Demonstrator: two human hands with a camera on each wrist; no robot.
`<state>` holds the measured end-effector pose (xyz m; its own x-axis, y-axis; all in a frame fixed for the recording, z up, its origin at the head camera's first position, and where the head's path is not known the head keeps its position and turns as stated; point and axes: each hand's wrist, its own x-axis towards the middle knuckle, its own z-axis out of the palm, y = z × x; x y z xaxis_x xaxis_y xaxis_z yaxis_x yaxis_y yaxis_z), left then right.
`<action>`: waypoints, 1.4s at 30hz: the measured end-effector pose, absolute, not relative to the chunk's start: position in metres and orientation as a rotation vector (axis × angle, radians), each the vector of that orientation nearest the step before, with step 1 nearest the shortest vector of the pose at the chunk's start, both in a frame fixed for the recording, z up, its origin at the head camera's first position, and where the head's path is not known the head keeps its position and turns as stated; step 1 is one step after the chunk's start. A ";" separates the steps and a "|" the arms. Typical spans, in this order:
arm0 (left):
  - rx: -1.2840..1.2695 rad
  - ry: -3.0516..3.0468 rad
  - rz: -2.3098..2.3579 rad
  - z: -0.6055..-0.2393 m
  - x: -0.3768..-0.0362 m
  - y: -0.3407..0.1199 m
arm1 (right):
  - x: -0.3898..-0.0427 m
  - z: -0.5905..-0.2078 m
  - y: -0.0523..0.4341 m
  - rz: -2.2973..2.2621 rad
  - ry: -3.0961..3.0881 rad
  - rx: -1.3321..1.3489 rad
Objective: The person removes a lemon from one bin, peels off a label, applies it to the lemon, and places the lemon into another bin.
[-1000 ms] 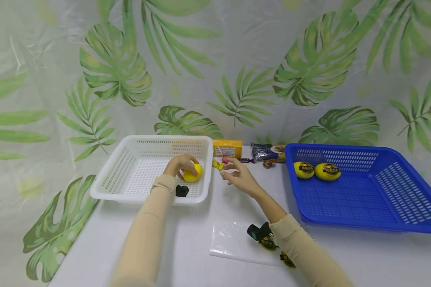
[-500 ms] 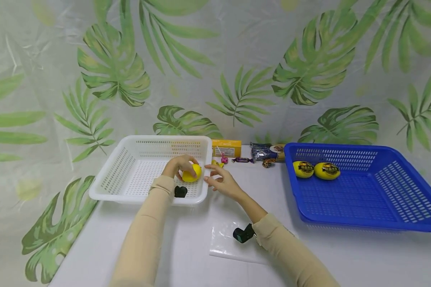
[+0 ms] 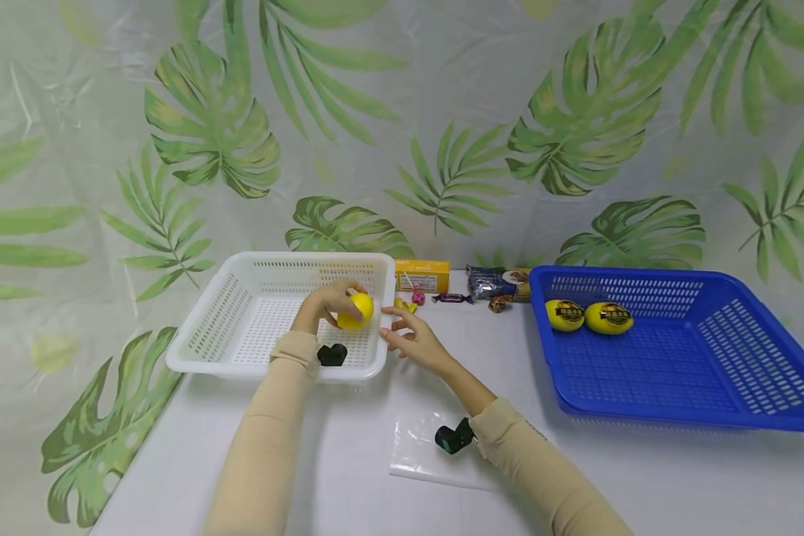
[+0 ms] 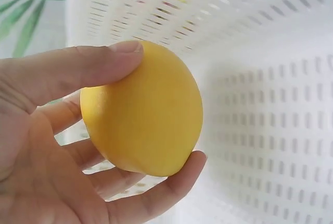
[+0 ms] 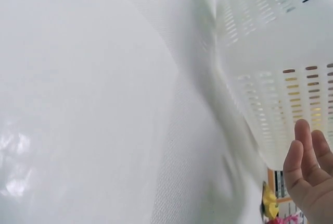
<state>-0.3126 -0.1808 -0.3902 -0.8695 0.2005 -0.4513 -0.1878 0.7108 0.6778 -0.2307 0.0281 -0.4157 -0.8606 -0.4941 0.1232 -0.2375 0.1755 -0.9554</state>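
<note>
My left hand (image 3: 328, 305) grips a yellow lemon (image 4: 151, 114) inside the white basket (image 3: 197, 350), above its floor near the right wall. In the left wrist view the thumb lies across the top of the lemon and the fingers curl beneath it. My right hand (image 3: 418, 342) is just outside that basket's right wall, fingers loosely bent and holding nothing. Its fingertips (image 5: 302, 130) are at the wall in the right wrist view; whether they touch it I cannot tell. Two labelled lemons (image 3: 565, 316) lie in the blue basket (image 3: 643, 380) on the right.
Along the back stand a yellow box (image 3: 422, 275) and a dark snack packet (image 3: 485, 283). Before them lie a pink lollipop (image 3: 418, 297) and small wrapped candies (image 3: 452, 298). A clear plastic sheet or bag (image 3: 415, 454) lies in front, below a dark wrist device (image 3: 454, 437).
My right hand has moved left from beside the candies to the white basket's right wall. My left hand, still holding the lemon, has risen and shifted slightly left.
</note>
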 end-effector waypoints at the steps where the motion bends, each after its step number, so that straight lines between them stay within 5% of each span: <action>1: 0.032 2.430 1.055 -0.386 -0.310 -0.180 | -0.231 -0.415 0.028 -1.748 2.232 -0.707; 12: 0.427 2.640 1.464 -0.364 -0.276 -0.154 | -0.215 -0.410 0.052 -1.656 2.260 -0.642; 21: 0.645 2.587 1.541 -0.370 -0.237 -0.099 | -0.197 -0.449 0.119 -1.460 2.374 -0.722; 42: 0.667 2.498 1.556 -0.450 -0.215 -0.029 | -0.146 -0.462 0.197 -1.121 2.586 -0.682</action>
